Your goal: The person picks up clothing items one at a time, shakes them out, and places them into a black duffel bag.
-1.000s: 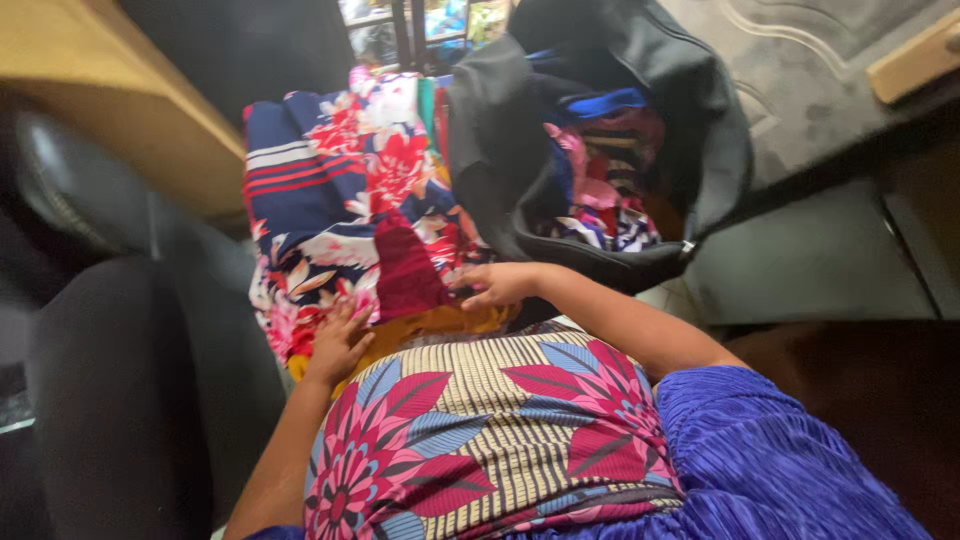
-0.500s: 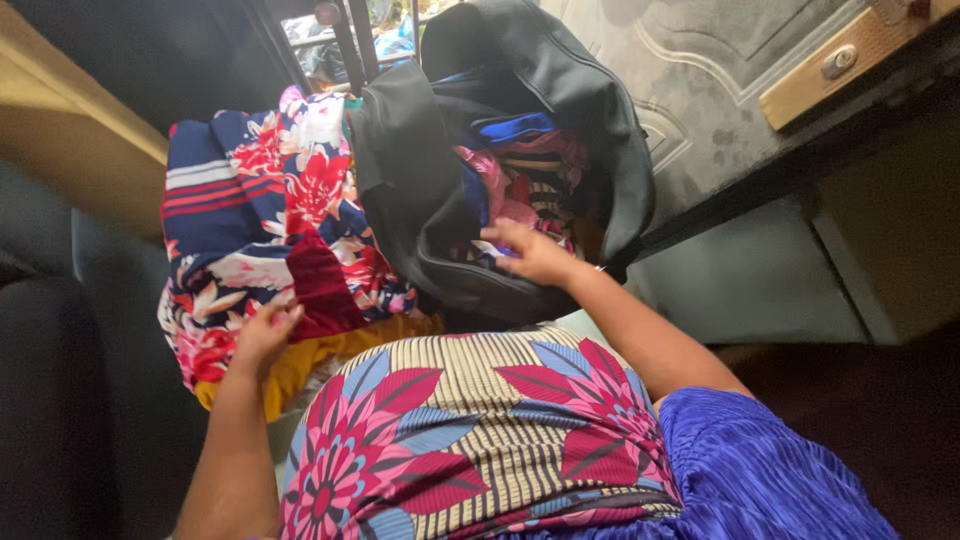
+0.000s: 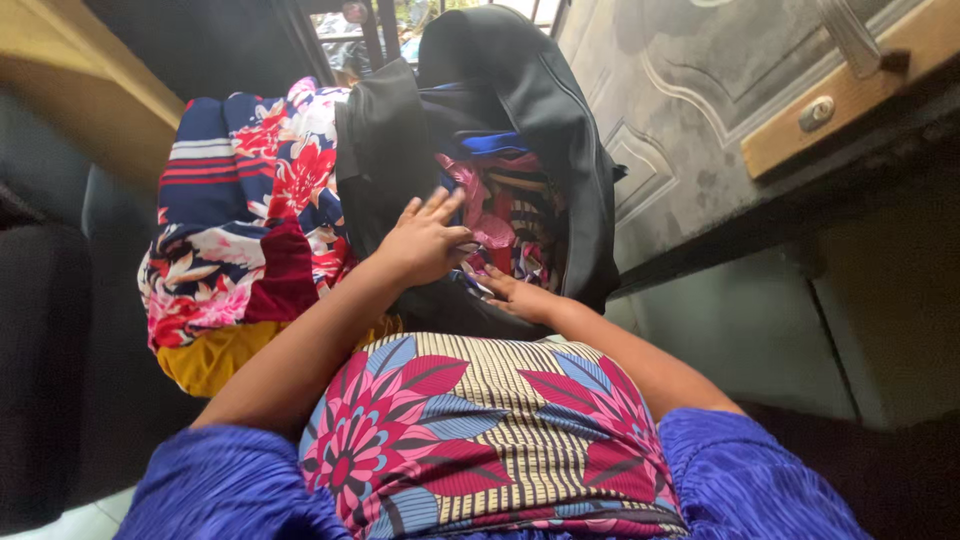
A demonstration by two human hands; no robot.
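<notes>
Both our hands have come together at the black bag [image 3: 520, 110] since a moment ago: our left hand [image 3: 425, 240], off the flowered cloth [image 3: 240, 230], now lies on the bag's near rim with fingers spread, gripping nothing we can see. Our right hand [image 3: 515, 292] reaches into the mouth among the striped clothes [image 3: 510, 200]; whether it grips any we cannot tell. We see the bag standing open above our lap, a grey door [image 3: 700, 110] close on its right, a dark chair [image 3: 50, 330] to the left.
</notes>
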